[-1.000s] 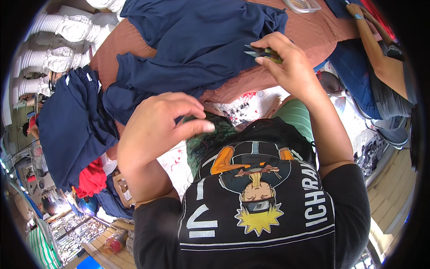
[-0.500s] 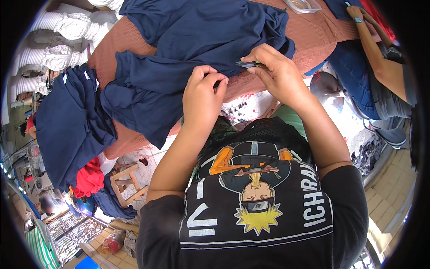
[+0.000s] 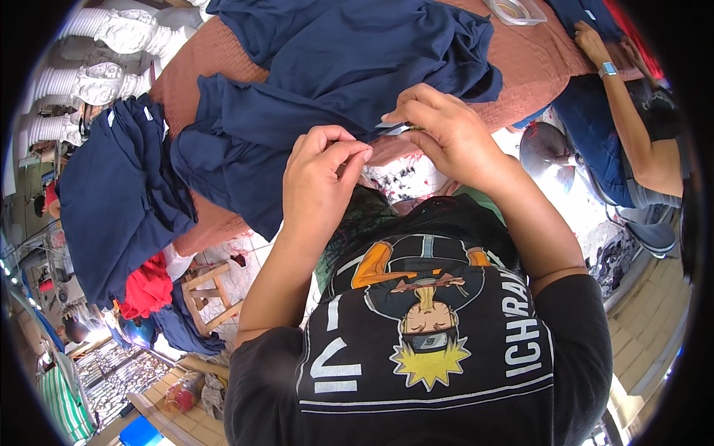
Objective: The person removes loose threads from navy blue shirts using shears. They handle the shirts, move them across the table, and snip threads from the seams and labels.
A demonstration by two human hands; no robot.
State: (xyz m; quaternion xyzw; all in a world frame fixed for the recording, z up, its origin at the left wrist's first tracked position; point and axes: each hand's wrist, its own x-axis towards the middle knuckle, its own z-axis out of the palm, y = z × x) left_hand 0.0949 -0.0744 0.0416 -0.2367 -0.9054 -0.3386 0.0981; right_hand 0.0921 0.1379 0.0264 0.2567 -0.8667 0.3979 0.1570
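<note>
A navy garment [image 3: 372, 56] lies spread over the table, its near part draping over the front edge. My left hand [image 3: 318, 178] is at that near edge, thumb and fingers pinched together. What sits between the fingertips is too small to make out. To its right, my right hand [image 3: 454, 137] is closed round small thread snips [image 3: 392, 128], their blades pointing left toward my left hand. Blades and left fingertips are a short way apart. My right fingers hide most of the snips' handle.
The table wears a brown cloth [image 3: 520, 59]. A navy garment pile [image 3: 123, 201] hangs at its left end, red fabric [image 3: 145, 286] below. A clear container [image 3: 515, 10] stands at the back. A co-worker's arm [image 3: 632, 126] handles fabric at right, near a round stool [image 3: 548, 152].
My left hand has moved left and toward me, still pinched. My right hand with the snips has shifted slightly left. The co-worker's hand has also moved.
</note>
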